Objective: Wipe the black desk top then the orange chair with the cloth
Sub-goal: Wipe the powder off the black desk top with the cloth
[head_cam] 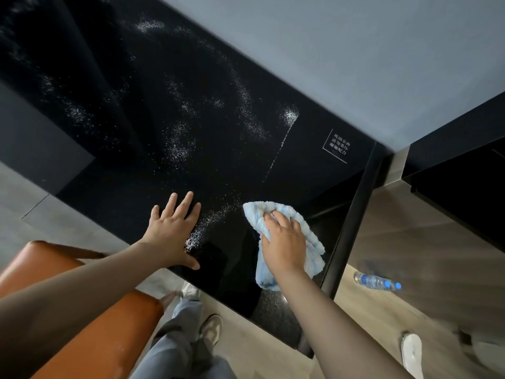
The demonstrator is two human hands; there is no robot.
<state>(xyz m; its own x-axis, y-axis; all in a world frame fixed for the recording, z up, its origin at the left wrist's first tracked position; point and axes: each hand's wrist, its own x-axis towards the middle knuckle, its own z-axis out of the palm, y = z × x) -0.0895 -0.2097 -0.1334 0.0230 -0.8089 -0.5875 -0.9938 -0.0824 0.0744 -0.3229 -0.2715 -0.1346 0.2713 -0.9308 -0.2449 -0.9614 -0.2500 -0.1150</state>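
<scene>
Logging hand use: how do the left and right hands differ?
The left hand lies flat, fingers spread; the right hand curls its fingers into the blue cloth. The left hand touches the black desk top directly; the right hand has cloth beneath. Both rest on it.

The glossy black desk top [153, 86] is freckled all over with white powdery specks [180, 149], some in drifts and some in one thin straight line. On its near right part there's a plain pale blue fluffy cloth [314, 247]. Near its far right corner is a white-outlined square label [336, 145] with white characters. Left of it stands a plain orange padded chair [109, 337], and right of it a clear plastic bottle [378, 281], blue-capped.
</scene>
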